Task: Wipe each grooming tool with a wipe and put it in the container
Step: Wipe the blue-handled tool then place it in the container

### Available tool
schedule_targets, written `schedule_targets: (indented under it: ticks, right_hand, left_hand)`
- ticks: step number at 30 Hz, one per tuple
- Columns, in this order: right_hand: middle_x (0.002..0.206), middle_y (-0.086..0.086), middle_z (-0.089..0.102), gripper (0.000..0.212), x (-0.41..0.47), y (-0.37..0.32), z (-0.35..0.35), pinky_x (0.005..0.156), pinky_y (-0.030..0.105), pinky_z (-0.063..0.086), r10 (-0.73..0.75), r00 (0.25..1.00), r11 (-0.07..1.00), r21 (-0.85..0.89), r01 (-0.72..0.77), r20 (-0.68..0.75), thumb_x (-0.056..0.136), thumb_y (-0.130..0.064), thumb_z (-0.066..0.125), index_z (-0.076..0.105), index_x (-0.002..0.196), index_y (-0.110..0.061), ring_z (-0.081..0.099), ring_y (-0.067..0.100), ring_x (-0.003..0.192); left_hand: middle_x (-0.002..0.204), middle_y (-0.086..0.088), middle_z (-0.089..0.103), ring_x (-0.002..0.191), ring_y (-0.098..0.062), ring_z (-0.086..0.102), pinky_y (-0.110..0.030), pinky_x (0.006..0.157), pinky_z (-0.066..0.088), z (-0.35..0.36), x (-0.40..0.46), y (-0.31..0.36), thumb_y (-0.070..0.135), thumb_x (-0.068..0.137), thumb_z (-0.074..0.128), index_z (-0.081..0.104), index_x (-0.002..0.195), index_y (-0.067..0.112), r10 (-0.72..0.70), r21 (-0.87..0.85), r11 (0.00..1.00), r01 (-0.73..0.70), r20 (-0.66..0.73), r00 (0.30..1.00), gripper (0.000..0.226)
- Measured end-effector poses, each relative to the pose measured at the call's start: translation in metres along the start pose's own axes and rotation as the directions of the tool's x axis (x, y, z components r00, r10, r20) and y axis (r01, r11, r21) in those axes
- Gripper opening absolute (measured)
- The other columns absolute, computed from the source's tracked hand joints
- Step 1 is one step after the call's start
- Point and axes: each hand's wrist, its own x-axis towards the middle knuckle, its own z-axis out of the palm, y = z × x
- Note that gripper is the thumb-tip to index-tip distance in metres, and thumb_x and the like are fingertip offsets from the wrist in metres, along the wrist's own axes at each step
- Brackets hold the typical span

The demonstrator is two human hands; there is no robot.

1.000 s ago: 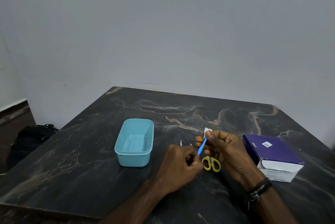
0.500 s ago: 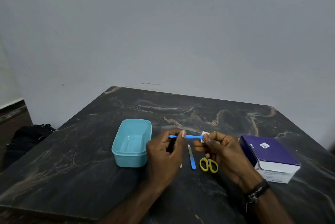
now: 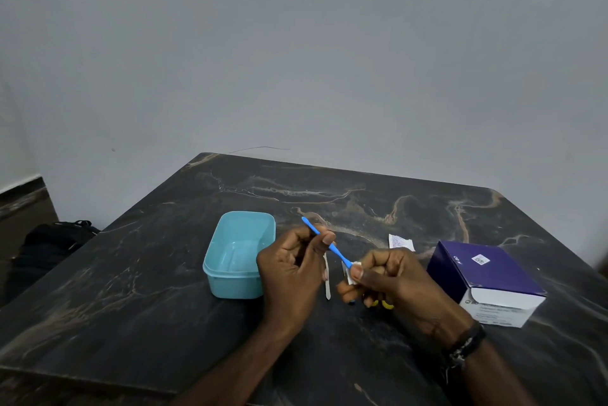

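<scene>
Left hand [image 3: 292,269] pinches the blue tool [image 3: 329,244] above the worktop [image 3: 131,290], beside the empty container [image 3: 238,256]. Right hand [image 3: 388,277] grip is clamped on the wipe [image 3: 354,270] round its tip. Recommend drawing the wipe along the full length, rotating the tool.

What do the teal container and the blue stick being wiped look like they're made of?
Teal container: apparently molded plastic, with an even colour, rounded corners and a soft sheen on the rim. Blue stick held by the left hand: probably plastic too, thin, uniformly bright blue and smooth, though it is too small to be sure.
</scene>
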Motion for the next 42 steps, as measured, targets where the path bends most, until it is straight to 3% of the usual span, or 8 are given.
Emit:
schedule_targets:
  ticks: [4,12,18,26,31,35,37,42]
  right_hand:
    - [0.089,0.026,0.073,0.013,-0.002,-0.002,0.0,0.054,0.022,0.051,0.033,0.996,0.999,-0.015,-0.032,0.082,0.081,-0.012,0.07,0.07,0.081,0.001,0.073,0.029,0.076]
    - [0.094,0.025,0.073,0.016,-0.003,-0.004,0.002,0.056,0.022,0.052,0.057,0.989,0.998,-0.027,-0.054,0.133,0.083,-0.018,0.066,0.076,0.084,-0.004,0.073,0.029,0.081]
    - [0.093,0.021,0.074,0.02,-0.002,-0.006,-0.001,0.057,0.021,0.053,0.06,0.994,0.998,-0.013,-0.059,0.094,0.085,-0.019,0.062,0.073,0.084,-0.003,0.074,0.025,0.081]
    - [0.098,0.023,0.073,0.029,-0.002,-0.003,0.001,0.059,0.022,0.054,0.077,0.982,0.996,-0.046,-0.07,0.171,0.086,-0.018,0.062,0.069,0.097,0.008,0.073,0.028,0.086]
    - [0.104,0.025,0.071,0.035,-0.003,-0.002,-0.002,0.062,0.023,0.055,0.075,0.966,0.997,-0.01,-0.075,0.248,0.087,-0.017,0.062,0.064,0.105,0.013,0.072,0.031,0.09]
    - [0.106,0.028,0.069,0.037,-0.003,-0.001,-0.005,0.065,0.024,0.057,0.083,0.946,0.993,0.049,-0.103,0.312,0.085,-0.016,0.065,0.063,0.108,0.013,0.072,0.033,0.093]
    - [0.104,0.028,0.07,0.034,-0.002,-0.001,-0.004,0.063,0.024,0.057,0.073,0.955,0.993,0.07,-0.097,0.287,0.083,-0.018,0.07,0.067,0.104,0.009,0.072,0.032,0.089]
    - [0.095,0.027,0.072,0.014,-0.002,-0.001,0.0,0.058,0.022,0.055,0.03,0.983,0.998,0.053,-0.04,0.181,0.084,-0.016,0.069,0.074,0.09,-0.004,0.073,0.027,0.079]
  left_hand:
    - [0.049,-0.01,0.054,0.043,-0.013,0.043,-0.025,0.043,0.038,-0.002,0.001,-0.006,0.024,0.082,0.067,0.069,0.073,0.011,0.019,0.04,0.999,-0.02,0.023,1.0,0.016]
    - [0.047,0.004,0.048,0.043,-0.005,0.042,-0.023,0.044,0.036,0.0,0.002,-0.013,0.024,0.091,0.06,0.057,0.064,0.006,0.029,0.124,0.992,-0.033,0.032,0.999,0.033]
    - [0.052,-0.01,0.047,0.046,-0.031,0.044,-0.038,0.042,0.039,-0.002,0.001,-0.01,0.024,0.093,0.06,0.06,0.069,0.011,0.102,0.152,0.983,-0.099,-0.015,0.995,0.027]
    - [0.054,0.007,0.055,0.048,-0.006,0.048,-0.026,0.048,0.039,-0.001,0.0,-0.019,0.033,0.091,0.06,0.062,0.072,0.014,0.033,0.179,0.982,-0.059,0.148,0.988,0.028]
    - [0.057,0.01,0.055,0.053,-0.007,0.051,-0.028,0.051,0.043,-0.002,0.002,-0.022,0.043,0.091,0.057,0.064,0.074,0.017,0.042,0.227,0.971,-0.079,0.164,0.986,0.032]
    - [0.058,0.012,0.058,0.054,-0.004,0.054,-0.026,0.054,0.044,-0.002,0.001,-0.021,0.035,0.095,0.057,0.066,0.077,0.015,0.015,0.22,0.974,-0.058,0.193,0.981,0.029]
    - [0.058,0.011,0.059,0.054,-0.004,0.055,-0.026,0.053,0.045,-0.002,0.001,-0.02,0.032,0.095,0.057,0.066,0.076,0.014,0.008,0.234,0.97,-0.06,0.217,0.976,0.028]
    - [0.06,0.0,0.058,0.057,-0.016,0.057,-0.043,0.054,0.049,-0.003,0.0,-0.022,0.038,0.094,0.054,0.064,0.073,0.015,0.041,0.271,0.955,-0.123,0.289,0.957,0.033]
